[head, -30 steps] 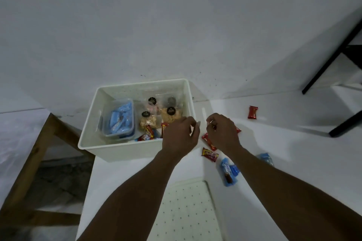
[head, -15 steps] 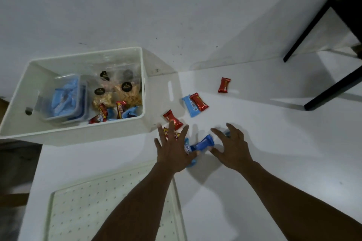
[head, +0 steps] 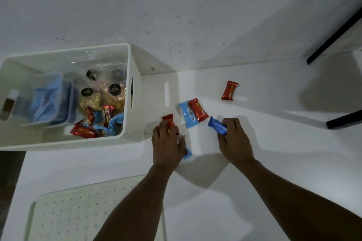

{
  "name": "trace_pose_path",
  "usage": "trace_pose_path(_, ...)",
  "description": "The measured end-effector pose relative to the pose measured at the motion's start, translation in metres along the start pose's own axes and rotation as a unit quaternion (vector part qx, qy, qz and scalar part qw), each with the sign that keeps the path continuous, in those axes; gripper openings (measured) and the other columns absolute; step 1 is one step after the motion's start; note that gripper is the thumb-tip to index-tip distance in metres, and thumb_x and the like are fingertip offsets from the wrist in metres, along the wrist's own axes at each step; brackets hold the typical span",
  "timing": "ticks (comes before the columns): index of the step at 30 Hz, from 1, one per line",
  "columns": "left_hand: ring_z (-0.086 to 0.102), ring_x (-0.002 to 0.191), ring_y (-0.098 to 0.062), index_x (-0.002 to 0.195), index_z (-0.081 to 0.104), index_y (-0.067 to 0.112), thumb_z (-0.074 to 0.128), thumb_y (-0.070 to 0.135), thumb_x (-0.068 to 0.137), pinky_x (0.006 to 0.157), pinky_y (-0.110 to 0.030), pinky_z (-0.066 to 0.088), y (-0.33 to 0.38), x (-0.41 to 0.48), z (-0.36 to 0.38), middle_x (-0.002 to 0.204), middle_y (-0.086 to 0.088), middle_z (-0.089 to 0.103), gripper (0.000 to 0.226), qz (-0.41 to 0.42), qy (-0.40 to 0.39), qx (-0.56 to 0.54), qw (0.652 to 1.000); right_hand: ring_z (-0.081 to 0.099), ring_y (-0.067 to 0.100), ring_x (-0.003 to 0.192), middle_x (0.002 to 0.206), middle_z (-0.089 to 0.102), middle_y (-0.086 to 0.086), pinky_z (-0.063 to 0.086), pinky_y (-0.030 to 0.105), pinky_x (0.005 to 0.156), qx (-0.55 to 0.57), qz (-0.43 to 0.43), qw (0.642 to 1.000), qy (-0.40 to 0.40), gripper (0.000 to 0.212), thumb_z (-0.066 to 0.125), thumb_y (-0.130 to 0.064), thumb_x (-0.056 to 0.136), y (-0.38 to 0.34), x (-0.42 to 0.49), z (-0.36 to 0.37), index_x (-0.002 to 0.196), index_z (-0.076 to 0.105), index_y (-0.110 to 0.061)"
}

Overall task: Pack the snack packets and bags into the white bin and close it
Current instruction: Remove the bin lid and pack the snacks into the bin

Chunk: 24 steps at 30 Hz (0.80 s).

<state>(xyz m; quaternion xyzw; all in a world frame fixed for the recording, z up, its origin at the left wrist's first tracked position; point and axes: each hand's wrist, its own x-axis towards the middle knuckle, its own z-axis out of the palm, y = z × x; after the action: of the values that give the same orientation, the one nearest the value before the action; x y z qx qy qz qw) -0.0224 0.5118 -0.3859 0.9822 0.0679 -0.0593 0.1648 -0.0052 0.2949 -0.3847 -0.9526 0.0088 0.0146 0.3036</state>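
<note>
The white bin [head: 135,119] stands open at the left of the white table, holding clear snack bags with black labels [head: 109,94], a blue-filled clear tub [head: 49,101] and several small packets. My left hand [head: 167,143] is closed around a red packet [head: 168,122], with a blue packet [head: 187,152] poking out under it. My right hand [head: 234,139] grips a dark blue packet [head: 217,125]. Between and beyond the hands lie a light blue packet [head: 186,114], a red packet [head: 197,111] on it, and another red packet [head: 229,90] farther right.
The perforated white lid [head: 78,215] lies flat at the table's near left edge. Black frame legs [head: 333,31] cross the upper right. The wall runs just behind the bin. The table's left edge drops off beside the bin.
Both hands, spread flat over the packets half a second ago, have closed on packets. The view has swung right since one second ago, when both hands were at the bin's rim.
</note>
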Motion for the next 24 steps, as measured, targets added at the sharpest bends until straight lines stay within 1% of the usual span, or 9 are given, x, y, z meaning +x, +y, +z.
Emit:
trace_pose_path(2,0.050,0.122,-0.028,0.117,0.058,0.011,0.063,0.029,0.090,0.101,-0.038,0.048,0.007,0.012,0.001,0.136,-0.011,0.051,0.033,-0.004,0.021,-0.027,0.999,0.060,0.022,0.087,0.109,0.053,0.007,0.056,0.034,0.068,0.002,-0.012,0.999,0.040,0.031,0.069,-0.019,0.084,0.001,0.032,-0.009,0.110,0.051,-0.016)
trace_pose_path(4,0.055,0.113,-0.027,0.111,0.058,0.012,0.065,0.022,0.087,0.091,-0.039,0.054,0.007,0.023,0.001,0.130,-0.010,0.052,0.027,-0.004,0.035,-0.065,0.997,0.057,0.025,0.102,0.120,0.051,0.010,0.057,0.034,0.074,-0.023,-0.013,0.997,0.075,0.035,0.069,-0.024,0.085,0.001,0.068,-0.014,0.115,0.052,-0.017)
trace_pose_path(7,0.053,0.117,-0.025,0.127,0.052,0.017,0.069,0.022,0.081,0.094,-0.040,0.053,0.008,0.038,0.002,0.136,-0.007,0.048,0.050,-0.025,0.032,-0.088,0.995,0.048,0.030,0.117,0.128,0.047,0.013,0.052,0.042,0.090,-0.049,0.035,0.996,0.063,0.038,0.061,-0.033,0.089,0.003,0.118,-0.010,0.122,0.052,-0.017)
trace_pose_path(11,0.047,0.122,-0.026,0.139,0.040,0.025,0.076,0.025,0.074,0.096,-0.040,0.050,0.008,0.054,0.001,0.148,-0.006,0.036,0.074,-0.013,0.006,-0.029,0.999,0.052,0.034,0.114,0.135,0.043,0.017,0.047,0.043,0.093,-0.055,0.047,0.997,0.007,0.048,0.060,-0.033,0.091,-0.005,0.130,0.006,0.130,0.047,-0.008)
trace_pose_path(13,0.046,0.126,-0.028,0.146,0.033,0.025,0.071,0.030,0.081,0.096,-0.042,0.049,0.009,0.059,0.002,0.155,-0.008,0.030,0.076,0.006,0.004,-0.007,1.000,0.052,0.033,0.115,0.137,0.044,0.016,0.046,0.040,0.093,-0.082,0.010,0.997,0.006,0.049,0.058,-0.037,0.090,-0.012,0.121,0.015,0.128,0.049,-0.008)
trace_pose_path(17,0.049,0.122,-0.029,0.153,0.018,0.031,0.041,0.046,0.095,0.086,-0.042,0.054,0.012,0.060,0.003,0.161,-0.011,0.021,0.064,0.104,0.023,0.057,0.993,0.051,0.032,0.110,0.145,0.040,0.013,0.050,0.040,0.084,-0.132,-0.018,0.991,-0.005,0.050,0.049,-0.054,0.086,-0.020,0.096,0.027,0.120,0.050,-0.018)
trace_pose_path(20,0.050,0.116,-0.029,0.151,0.027,0.033,0.045,0.049,0.093,0.085,-0.042,0.054,0.007,0.058,0.005,0.160,-0.009,0.025,0.063,0.148,0.002,0.120,0.982,0.052,0.034,0.107,0.146,0.039,0.017,0.052,0.042,0.080,-0.166,-0.049,0.985,-0.014,0.061,0.046,-0.062,0.086,-0.022,0.080,0.031,0.132,0.043,-0.022)
trace_pose_path(22,0.050,0.118,-0.028,0.145,0.038,0.030,0.040,0.049,0.096,0.090,-0.040,0.051,0.005,0.056,0.005,0.155,-0.008,0.033,0.052,0.132,-0.003,0.113,0.985,0.053,0.035,0.106,0.147,0.038,0.020,0.053,0.043,0.079,-0.182,-0.073,0.980,-0.024,0.066,0.049,-0.061,0.086,-0.021,0.077,0.031,0.141,0.036,-0.026)
trace_pose_path(24,0.048,0.122,-0.026,0.141,0.041,0.029,0.038,0.051,0.097,0.098,-0.038,0.047,0.006,0.055,0.004,0.152,-0.007,0.035,0.049,0.105,-0.024,0.109,0.988,0.052,0.037,0.107,0.148,0.036,0.023,0.053,0.044,0.080,-0.199,-0.087,0.975,-0.036,0.068,0.050,-0.058,0.088,-0.020,0.077,0.030,0.147,0.029,-0.031)
